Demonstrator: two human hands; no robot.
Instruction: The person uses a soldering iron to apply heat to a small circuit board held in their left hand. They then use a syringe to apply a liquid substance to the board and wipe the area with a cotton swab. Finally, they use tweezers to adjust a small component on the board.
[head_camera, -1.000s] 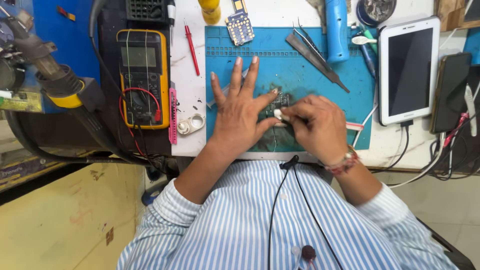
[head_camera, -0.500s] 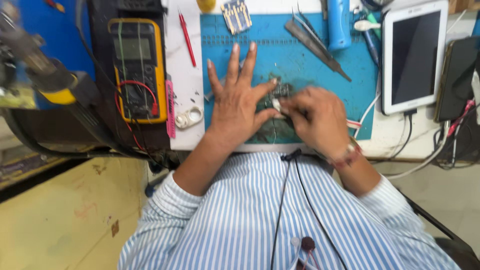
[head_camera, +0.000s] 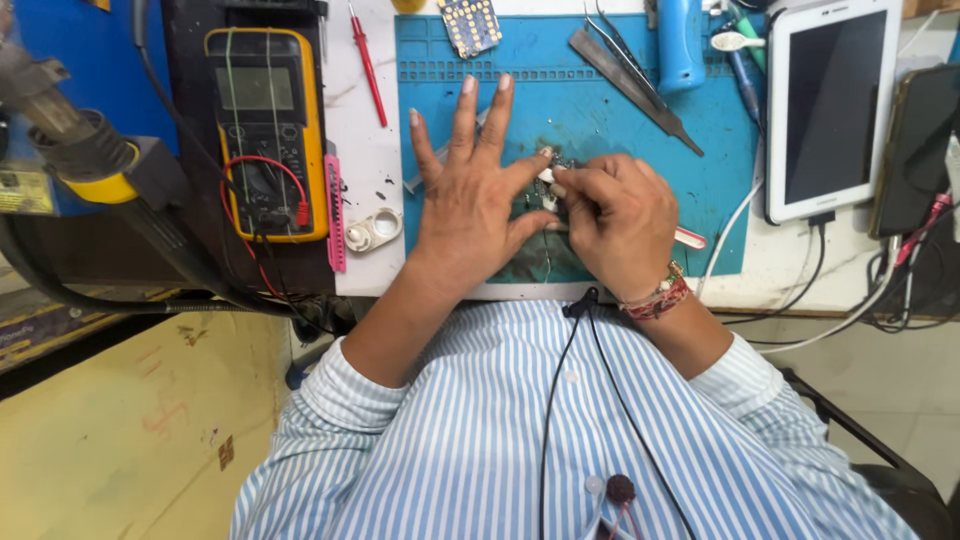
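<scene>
My left hand (head_camera: 470, 200) lies flat on the blue work mat (head_camera: 700, 190), fingers spread, its index finger and thumb pinning a small dark circuit board (head_camera: 543, 196). My right hand (head_camera: 620, 225) is curled beside it, fingertips pinched on a small white thing (head_camera: 546, 175) at the board's top edge. A white and red handle (head_camera: 690, 238) sticks out to the right from under this hand. Most of the board is hidden by both hands.
A yellow multimeter (head_camera: 265, 130) with red and black leads lies to the left. A red pen (head_camera: 367, 62), tweezers (head_camera: 640, 75), a blue tool (head_camera: 680, 45), a white tablet (head_camera: 828, 105), a dark phone (head_camera: 915, 150) and cables ring the mat. A hot-air nozzle (head_camera: 70, 150) stands far left.
Both hands have stayed on the board; the right fingertips have crept slightly toward its top edge. The view has shifted a little.
</scene>
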